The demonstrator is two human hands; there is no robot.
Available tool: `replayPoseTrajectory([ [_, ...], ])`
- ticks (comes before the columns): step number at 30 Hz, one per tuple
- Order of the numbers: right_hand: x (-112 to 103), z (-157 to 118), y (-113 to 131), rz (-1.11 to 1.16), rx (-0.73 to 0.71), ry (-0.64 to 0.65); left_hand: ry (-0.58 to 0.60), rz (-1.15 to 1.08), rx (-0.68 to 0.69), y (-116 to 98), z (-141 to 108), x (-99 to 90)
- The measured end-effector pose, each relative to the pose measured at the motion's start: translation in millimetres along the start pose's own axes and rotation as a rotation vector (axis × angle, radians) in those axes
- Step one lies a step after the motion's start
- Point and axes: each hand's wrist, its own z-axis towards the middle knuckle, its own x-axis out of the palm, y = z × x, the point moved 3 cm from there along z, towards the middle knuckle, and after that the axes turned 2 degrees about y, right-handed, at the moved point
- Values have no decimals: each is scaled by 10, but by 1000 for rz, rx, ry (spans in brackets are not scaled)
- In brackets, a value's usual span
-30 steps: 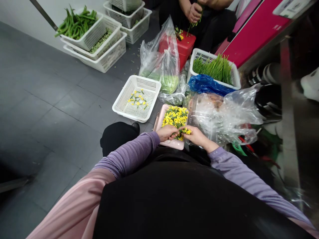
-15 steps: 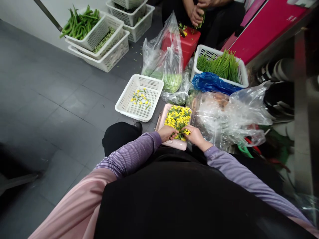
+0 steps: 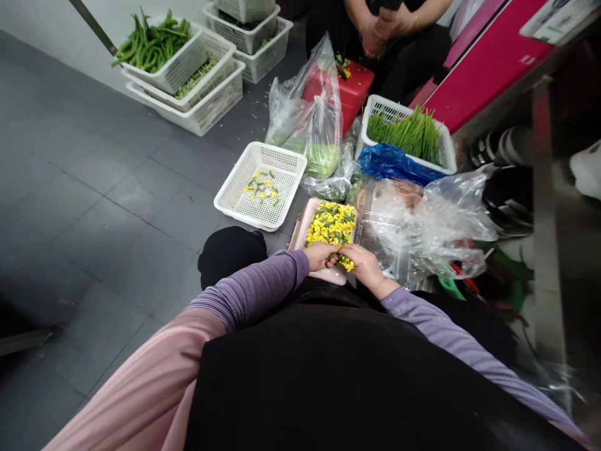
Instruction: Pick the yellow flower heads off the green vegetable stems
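A pink tray (image 3: 338,276) lies close in front of my body, heaped with small yellow flowers (image 3: 331,220) on short green stems. Over its near end, my left hand (image 3: 321,255) is closed around green stems, which its fingers mostly hide. Beside it my right hand (image 3: 362,263) is closed on a bunch of the yellow flowers, some heads poking out below the fingers. The two hands nearly touch at the fingertips. To the left of the tray stands a white perforated basket (image 3: 225,202) with a few scattered flowers on its bottom.
Clear plastic bags (image 3: 422,232) crowd the right side, with a blue bag (image 3: 399,164) behind. A white basket (image 3: 448,149) holds long green stalks. A red box (image 3: 359,88) stands before another person's hands (image 3: 378,32). Stacked baskets (image 3: 216,103) with green peppers (image 3: 153,47) are at upper left.
My hands have drawn together over the tray's near end, the right one shifting left with its flowers. The other person's hands have moved. The view has shifted slightly.
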Motion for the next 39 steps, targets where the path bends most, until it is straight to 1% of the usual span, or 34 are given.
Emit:
replayPoseTrajectory([
  [2, 27, -35, 6, 47, 16, -17, -29, 18, -11, -8, -5, -5],
  [4, 31, -61, -38, 142, 98, -99, -21, 40, -17, -23, -24, -2],
  [5, 27, -70, -85, 208, 183, -168, -5, 57, -19, -31, -37, 3],
  [7, 33, -84, -211, 408, 434, -314, 25, 111, -21, -43, -69, 14],
  [8, 52, -87, -274, 543, 571, -369, 33, 143, -18, -47, -85, 17],
  [9, 87, -81, -323, 699, 696, -384, 37, 176, -6, -51, -100, 19],
  [10, 133, -65, -352, 862, 800, -356, 43, 211, 17, -54, -112, 19],
  [11, 179, -40, -361, 1013, 881, -298, 54, 250, 49, -57, -121, 20],
  [12, 219, -11, -353, 1143, 940, -225, 69, 297, 86, -58, -127, 20],
  [14, 274, 46, -308, 1327, 1008, -77, 89, 439, 169, -58, -132, 14],
  [16, 291, 92, -266, 1410, 1025, -3, 85, 586, 224, -51, -127, 1],
  [17, 289, 109, -254, 1424, 1022, 6, 76, 633, 239, -48, -122, -6],
  [19, 277, 126, -246, 1423, 1022, -19, 58, 663, 258, -50, -113, -14],
  [22, 260, 118, -234, 1412, 1029, -100, 35, 665, 299, -73, -110, 0],
  [25, 275, 105, -184, 1398, 994, -199, 26, 678, 357, -97, -120, 32],
  [28, 303, 96, -143, 1289, 938, -332, 27, 682, 386, -102, -126, 52],
  [30, 312, 97, -139, 1198, 900, -383, 23, 693, 384, -103, -129, 51],
  [34, 262, 115, -159, 1105, 853, -382, 2, 740, 432, -147, -174, 53],
  [36, 201, 128, -149, 1098, 834, -363, 6, 720, 454, -179, -213, 69],
  [37, 169, 135, -134, 1110, 819, -348, 24, 671, 448, -192, -230, 80],
  [39, 104, 147, -93, 1176, 782, -310, 87, 504, 406, -208, -253, 103],
])
